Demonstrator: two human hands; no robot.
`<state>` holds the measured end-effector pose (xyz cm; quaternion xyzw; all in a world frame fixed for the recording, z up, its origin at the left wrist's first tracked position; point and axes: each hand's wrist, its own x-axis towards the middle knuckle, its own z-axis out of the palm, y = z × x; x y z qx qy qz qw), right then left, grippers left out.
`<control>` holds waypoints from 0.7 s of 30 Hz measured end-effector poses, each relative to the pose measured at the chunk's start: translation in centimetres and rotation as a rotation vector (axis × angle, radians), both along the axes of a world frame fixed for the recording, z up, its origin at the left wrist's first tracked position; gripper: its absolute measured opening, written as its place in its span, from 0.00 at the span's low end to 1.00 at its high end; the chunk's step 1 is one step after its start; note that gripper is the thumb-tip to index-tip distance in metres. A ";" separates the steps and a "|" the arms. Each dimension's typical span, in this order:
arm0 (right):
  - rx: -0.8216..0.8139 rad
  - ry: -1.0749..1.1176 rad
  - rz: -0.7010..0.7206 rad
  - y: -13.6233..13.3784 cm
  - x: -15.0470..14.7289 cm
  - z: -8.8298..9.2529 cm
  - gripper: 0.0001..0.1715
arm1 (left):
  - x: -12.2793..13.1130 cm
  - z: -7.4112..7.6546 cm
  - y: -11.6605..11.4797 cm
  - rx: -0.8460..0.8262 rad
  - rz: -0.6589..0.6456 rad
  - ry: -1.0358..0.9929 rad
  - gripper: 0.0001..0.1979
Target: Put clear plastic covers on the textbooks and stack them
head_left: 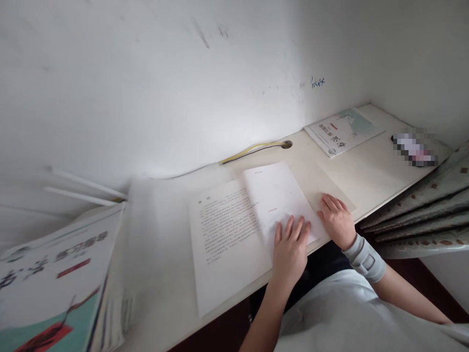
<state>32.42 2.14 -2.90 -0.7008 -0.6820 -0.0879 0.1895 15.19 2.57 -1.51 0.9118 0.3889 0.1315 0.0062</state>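
A thin white booklet [276, 190] with a few small lines of print lies on top of a larger printed page [223, 234], covering its right side. My left hand [292, 244] rests flat on the booklet's lower part, fingers spread. Just right of the booklet, my right hand [337, 217] lies palm down near the table's front edge, fingers extended and slightly bent. Its fingertips touch a pale, blank-looking sheet [322, 183] that shows beyond the booklet. A grey band [365, 257] wraps my right wrist. Neither hand grips anything.
A stack of books [62, 274] stands at the near left of the white table [157, 274]. Another book [342, 129] and a pixelated item [414, 149] lie to the right. Yellow and dark cables [252, 148] run along the wall into a hole. A patterned curtain [428, 205] hangs at right.
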 end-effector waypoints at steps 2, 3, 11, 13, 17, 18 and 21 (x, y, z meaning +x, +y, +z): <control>0.000 -0.004 -0.002 0.0 0.1 0.2 0.16 | 0.0 0.0 0.0 -0.007 0.002 -0.002 0.21; -0.005 -0.009 -0.007 0.0 0.1 0.3 0.15 | 0.1 0.0 0.0 -0.011 0.003 -0.003 0.21; -0.058 -0.022 -0.096 0.2 0.7 0.6 0.08 | 0.1 -0.2 0.0 -0.024 0.011 -0.009 0.21; -0.064 -0.013 -0.101 0.2 0.9 0.6 0.09 | 0.1 -0.2 0.0 -0.023 0.011 -0.013 0.21; -0.037 -0.003 -0.104 0.3 1.0 0.4 0.10 | 0.1 -0.2 0.0 -0.019 0.008 -0.030 0.22; -0.034 -0.005 -0.107 0.3 1.1 0.3 0.10 | 0.1 -0.3 0.0 -0.019 0.007 -0.032 0.22; -0.040 -0.012 -0.113 0.6 1.4 0.0 0.10 | 0.1 -0.3 -0.1 -0.021 0.003 -0.032 0.21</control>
